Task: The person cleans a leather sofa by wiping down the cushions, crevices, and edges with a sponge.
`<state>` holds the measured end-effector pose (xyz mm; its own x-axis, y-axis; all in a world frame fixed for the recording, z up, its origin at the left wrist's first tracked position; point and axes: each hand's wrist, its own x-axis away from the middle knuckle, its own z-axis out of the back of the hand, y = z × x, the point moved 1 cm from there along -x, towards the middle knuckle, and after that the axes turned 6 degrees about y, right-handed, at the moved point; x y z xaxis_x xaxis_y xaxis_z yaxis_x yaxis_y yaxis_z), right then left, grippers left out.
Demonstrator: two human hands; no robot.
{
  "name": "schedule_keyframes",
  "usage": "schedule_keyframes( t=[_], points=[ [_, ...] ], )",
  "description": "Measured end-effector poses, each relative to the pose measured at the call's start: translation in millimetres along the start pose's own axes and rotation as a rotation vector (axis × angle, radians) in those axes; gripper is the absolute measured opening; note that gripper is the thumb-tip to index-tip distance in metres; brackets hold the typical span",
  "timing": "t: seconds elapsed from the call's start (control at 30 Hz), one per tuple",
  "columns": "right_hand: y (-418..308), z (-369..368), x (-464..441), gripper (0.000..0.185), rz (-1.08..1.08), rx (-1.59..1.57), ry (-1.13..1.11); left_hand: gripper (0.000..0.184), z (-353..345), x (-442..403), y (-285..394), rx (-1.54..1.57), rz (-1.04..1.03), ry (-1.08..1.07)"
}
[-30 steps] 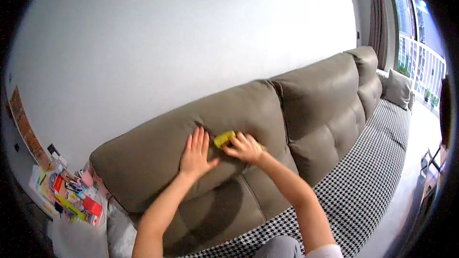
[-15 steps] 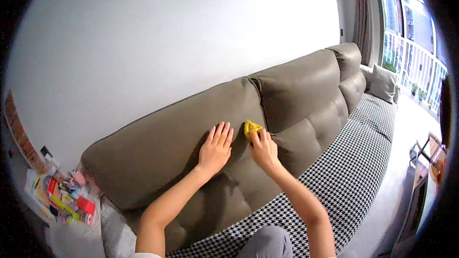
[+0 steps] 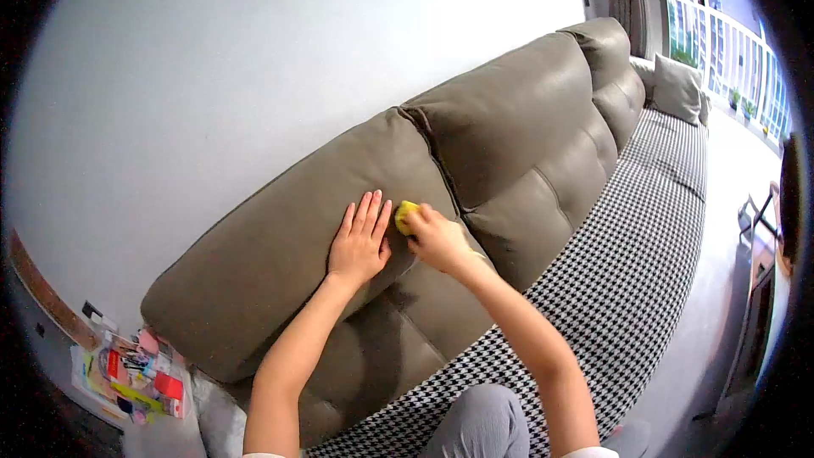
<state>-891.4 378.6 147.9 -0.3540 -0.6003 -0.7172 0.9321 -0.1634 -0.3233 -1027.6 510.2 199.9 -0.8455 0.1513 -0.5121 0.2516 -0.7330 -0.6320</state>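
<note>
My left hand (image 3: pixel 359 242) lies flat on the grey-brown leather backrest (image 3: pixel 280 233) of a long sofa, its fingers stretched upward and holding nothing. Just to its right, my right hand (image 3: pixel 437 239) is closed around a yellow cloth (image 3: pixel 405 217) and presses it against the same backrest, left of the seam between two sections. Part of the cloth is hidden under the fingers. Below, a black-and-white houndstooth cover (image 3: pixel 593 305) lies over the seat, and my knee (image 3: pixel 479 420) in grey trousers rests at its edge.
At the lower left, a small side table holds a cluttered pile (image 3: pixel 140 377) of bottles, packets and a red box. A grey cushion (image 3: pixel 677 89) leans at the sofa's far end. Dark furniture (image 3: pixel 755 322) stands across the floor on the right, and a white balcony railing (image 3: pixel 729 51) shows beyond.
My right hand has moved left with the yellow cloth, closer to my left hand. The left hand still lies flat on the backrest. The camera view has tilted and turned somewhat.
</note>
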Motion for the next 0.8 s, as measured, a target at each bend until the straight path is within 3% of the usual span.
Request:
schedule_keyframes(
  t=[0.07,0.13,0.17,0.2,0.27,0.4,0.47,0.57,0.67,0.73,0.77,0.8],
  points=[
    [32,10,34,0.043,-0.198,-0.145,0.146,0.072,2,-2,0,0.001,-0.026,0.050],
    [66,2,51,0.041,-0.648,-0.057,0.296,0.069,-7,-10,-10,0.121,-0.063,0.002],
    [75,-3,48,0.038,-0.765,-0.032,0.397,0.066,0,-22,-19,0.226,-0.057,-0.127],
    [71,3,34,0.040,-0.817,-0.124,0.487,0.066,8,-34,-30,0.222,-0.061,-0.115],
    [51,6,-8,0.042,-0.502,-0.158,0.724,0.064,17,-52,-46,0.137,0.050,0.121],
    [5,-12,-79,0.057,0.288,0.168,0.484,0.064,0,-53,-46,0.073,0.152,-0.019],
    [31,-27,-87,0.059,0.252,0.150,0.541,0.065,-1,-54,-47,0.045,0.145,-0.045],
    [60,-33,-84,0.057,-0.033,0.156,0.623,0.067,-3,-54,-42,0.111,0.141,0.088],
    [57,-16,-98,0.048,-0.315,0.186,0.646,0.068,-2,-54,-41,0.103,0.143,0.075],
    [50,-11,-106,0.052,-0.066,0.097,0.768,0.068,-3,-52,-41,0.106,0.138,0.077],
    [50,-14,-105,0.052,0.187,0.021,0.656,0.068,-3,-53,-41,0.102,0.140,0.084],
    [46,-12,-98,0.051,0.324,0.148,0.572,0.068,-2,-52,-41,0.101,0.138,0.082]
  ],
)
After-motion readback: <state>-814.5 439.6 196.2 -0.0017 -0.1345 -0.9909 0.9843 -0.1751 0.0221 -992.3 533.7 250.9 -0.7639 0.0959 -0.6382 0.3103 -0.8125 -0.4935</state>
